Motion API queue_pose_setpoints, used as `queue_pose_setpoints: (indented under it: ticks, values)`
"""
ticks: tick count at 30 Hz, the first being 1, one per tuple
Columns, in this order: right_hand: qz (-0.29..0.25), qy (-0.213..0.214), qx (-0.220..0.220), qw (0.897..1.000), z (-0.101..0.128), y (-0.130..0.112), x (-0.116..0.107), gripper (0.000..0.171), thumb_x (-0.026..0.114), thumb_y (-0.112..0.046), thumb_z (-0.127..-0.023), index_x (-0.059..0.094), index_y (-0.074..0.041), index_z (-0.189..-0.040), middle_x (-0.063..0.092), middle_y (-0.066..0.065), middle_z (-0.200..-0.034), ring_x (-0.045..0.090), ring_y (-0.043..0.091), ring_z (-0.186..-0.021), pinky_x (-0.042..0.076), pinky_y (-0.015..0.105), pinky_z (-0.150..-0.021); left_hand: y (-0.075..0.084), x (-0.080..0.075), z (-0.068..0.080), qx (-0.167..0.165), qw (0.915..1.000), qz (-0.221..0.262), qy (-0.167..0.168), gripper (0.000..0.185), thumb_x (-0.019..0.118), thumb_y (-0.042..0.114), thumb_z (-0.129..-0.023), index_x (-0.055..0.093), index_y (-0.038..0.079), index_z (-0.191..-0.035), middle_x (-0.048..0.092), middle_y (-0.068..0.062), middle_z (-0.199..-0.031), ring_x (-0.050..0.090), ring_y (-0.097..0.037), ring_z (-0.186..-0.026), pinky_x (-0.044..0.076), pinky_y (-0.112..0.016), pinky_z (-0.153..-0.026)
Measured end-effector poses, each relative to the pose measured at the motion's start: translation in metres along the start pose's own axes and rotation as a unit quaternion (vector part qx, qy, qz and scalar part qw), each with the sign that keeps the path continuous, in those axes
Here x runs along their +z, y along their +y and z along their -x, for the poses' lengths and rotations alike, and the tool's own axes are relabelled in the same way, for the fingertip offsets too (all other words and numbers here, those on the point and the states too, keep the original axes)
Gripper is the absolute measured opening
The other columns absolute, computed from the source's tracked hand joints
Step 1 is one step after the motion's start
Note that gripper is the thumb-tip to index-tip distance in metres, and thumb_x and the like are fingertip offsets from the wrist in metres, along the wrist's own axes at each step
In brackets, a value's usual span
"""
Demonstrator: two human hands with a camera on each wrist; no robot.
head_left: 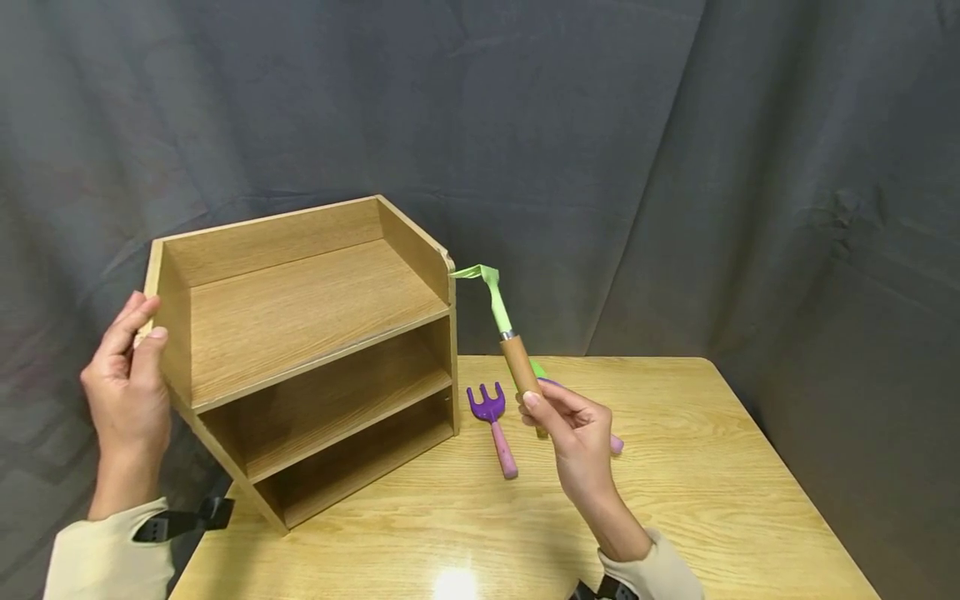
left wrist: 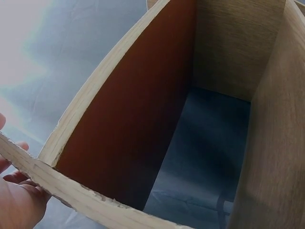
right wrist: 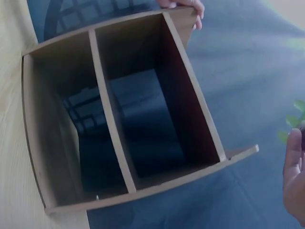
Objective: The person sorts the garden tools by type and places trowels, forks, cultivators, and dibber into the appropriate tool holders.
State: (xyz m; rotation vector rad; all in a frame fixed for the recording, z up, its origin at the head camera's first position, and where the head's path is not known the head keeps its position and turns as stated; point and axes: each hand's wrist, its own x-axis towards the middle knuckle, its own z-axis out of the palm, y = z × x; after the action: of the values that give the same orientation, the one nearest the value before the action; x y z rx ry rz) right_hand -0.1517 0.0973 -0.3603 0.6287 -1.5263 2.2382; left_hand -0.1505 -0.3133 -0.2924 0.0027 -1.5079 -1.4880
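My left hand [head_left: 131, 379] grips the front edge of the left side panel of a small wooden shelf [head_left: 322, 350], thumb on one side and fingers on the other. The same hand [left wrist: 21, 200] shows at the left edge of the left wrist view. In my right hand [head_left: 581, 433] is a small garden rake [head_left: 492, 300] with a light green bent head and a wooden handle, pinched between thumb and fingers. Its head overlaps the shelf's right panel in the head view. Green prongs [right wrist: 294, 119] show at the right edge of the right wrist view.
On the wooden table [head_left: 675, 500] a purple garden fork [head_left: 489, 406] with a pink handle lies right of the shelf. More small tools lie partly hidden behind my right hand, among them one with a green part [head_left: 537, 369] and a pink handle end [head_left: 617, 445]. A grey curtain [head_left: 570, 150] hangs behind.
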Motion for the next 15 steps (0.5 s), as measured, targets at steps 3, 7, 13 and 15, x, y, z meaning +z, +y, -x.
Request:
queue_pose_setpoints:
  ticks: [3,7,13,15]
  values:
    - [-0.053,-0.028,0.02,0.998,-0.002,-0.002,0.004,0.022,0.058,0.012,-0.089,0.073,0.001,-0.101,0.072,0.012,-0.086,0.069,0.014,-0.075,0.054,0.028,-0.07,0.0,0.0,0.0,0.002,0.9999,-0.015,-0.002,0.032,0.054,-0.003,-0.09,0.066,-0.003,-0.119,0.054,-0.016,-0.137,0.046,-0.02,-0.129,0.029,-0.023,-0.105]
    - [-0.103,-0.048,0.055,0.992,-0.005,-0.003,0.009,0.025,0.056,0.009,-0.092,0.075,-0.006,-0.098,0.072,0.009,-0.086,0.068,0.013,-0.077,0.053,0.026,-0.071,0.0,0.001,0.0,0.007,0.9997,-0.022,-0.001,0.032,0.054,-0.003,-0.09,0.066,-0.003,-0.119,0.053,-0.016,-0.137,0.046,-0.02,-0.129,0.029,-0.024,-0.105]
    - [-0.168,-0.059,0.117,0.977,-0.009,-0.003,0.021,0.026,0.053,0.004,-0.094,0.076,-0.008,-0.092,0.07,0.007,-0.081,0.067,0.011,-0.075,0.052,0.02,-0.068,-0.001,0.002,0.001,0.006,1.0,-0.006,-0.002,0.032,0.054,-0.003,-0.09,0.066,-0.003,-0.119,0.053,-0.016,-0.137,0.045,-0.02,-0.13,0.029,-0.024,-0.106]
    - [-0.184,-0.065,0.134,0.972,-0.01,-0.003,0.026,0.027,0.051,0.003,-0.095,0.076,-0.008,-0.09,0.069,0.007,-0.08,0.067,0.01,-0.074,0.051,0.019,-0.067,-0.001,0.002,0.001,0.002,1.0,0.004,-0.003,0.032,0.054,-0.003,-0.09,0.066,-0.003,-0.119,0.053,-0.016,-0.138,0.044,-0.02,-0.13,0.028,-0.023,-0.106]
